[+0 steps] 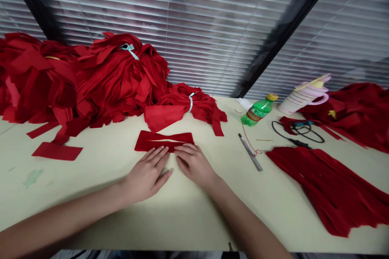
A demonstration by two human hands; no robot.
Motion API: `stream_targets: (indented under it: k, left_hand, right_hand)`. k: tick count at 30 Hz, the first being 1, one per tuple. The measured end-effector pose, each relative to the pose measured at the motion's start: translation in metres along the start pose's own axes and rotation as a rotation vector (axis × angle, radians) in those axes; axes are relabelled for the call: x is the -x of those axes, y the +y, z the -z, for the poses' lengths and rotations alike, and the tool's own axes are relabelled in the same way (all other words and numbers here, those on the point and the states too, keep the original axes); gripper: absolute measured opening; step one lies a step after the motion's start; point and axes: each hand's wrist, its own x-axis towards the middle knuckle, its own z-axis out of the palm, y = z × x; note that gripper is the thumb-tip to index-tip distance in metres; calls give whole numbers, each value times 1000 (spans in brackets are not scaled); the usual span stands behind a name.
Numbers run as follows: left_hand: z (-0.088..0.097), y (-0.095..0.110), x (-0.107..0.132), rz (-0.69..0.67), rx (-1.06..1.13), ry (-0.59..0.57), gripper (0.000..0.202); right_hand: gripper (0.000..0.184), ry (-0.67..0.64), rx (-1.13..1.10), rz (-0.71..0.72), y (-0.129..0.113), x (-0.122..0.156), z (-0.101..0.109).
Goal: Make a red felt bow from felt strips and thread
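A folded strip of red fabric [148, 145] lies flat on the pale table in front of me, with a narrow gap along its middle where a lighter line shows. My left hand [147, 174] rests palm down, fingers stretched out, with the fingertips on the strip's near edge. On the right part of that same edge lie the fingertips of my right hand [194, 164], its fingers extended close together and the thumb tucked below. Neither hand grips the cloth; both press on it from above.
Heaped red fabric bundles [118, 77] line the back left, and a smaller tied bundle [194, 103] sits behind the strip. To the right are a green bottle [258, 111], a striped jug [300, 96], a grey pen-like tool [250, 152], a black cable [313, 135] and a red fabric stack [331, 186].
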Motion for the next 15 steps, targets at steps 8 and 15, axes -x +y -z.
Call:
stream_targets:
  k: [8,15]
  left_hand:
    - [1,0,1,6,18,17,51]
    - [0,0,1,6,47,21,51]
  right_hand:
    - [20,20,-2,2,1,1,-1]
    - [21,36,-3,-13,3,0,-1]
